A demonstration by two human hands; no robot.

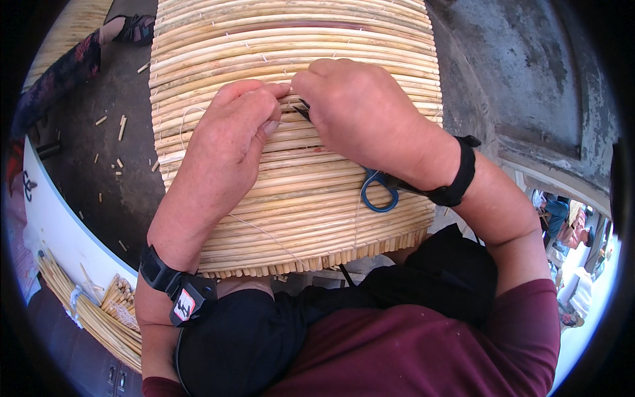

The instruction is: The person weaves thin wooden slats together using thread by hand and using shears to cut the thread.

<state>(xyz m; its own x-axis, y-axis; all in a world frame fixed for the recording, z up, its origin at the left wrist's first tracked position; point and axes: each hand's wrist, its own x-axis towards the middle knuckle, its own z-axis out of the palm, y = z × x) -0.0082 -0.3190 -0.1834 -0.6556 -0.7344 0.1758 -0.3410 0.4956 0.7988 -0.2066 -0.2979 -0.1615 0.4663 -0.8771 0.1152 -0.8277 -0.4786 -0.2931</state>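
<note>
A mat of pale round sticks point(291, 46), laced with white twine point(264, 235), fills the middle of the view. My left hand point(235, 135) is closed at the mat, thumb and forefinger pinched where the thin twine runs. My right hand point(357, 112) is curled just right of it, fingertips almost meeting the left ones. Dark pointed blades point(301, 110) jut from under its fingers; the blue looped handle of scissors point(379, 197) shows below the palm, the middle hidden by my hand. Loose strands of twine lie across the sticks.
Stick offcuts point(122, 129) litter the dark floor at left. Another person's leg and sandalled foot point(59, 79) are at upper left. Bundles of long sticks point(89, 304) lie lower left, beside a white curved edge. A grey weathered panel point(542, 79) stands right; seated people point(572, 225) appear beyond.
</note>
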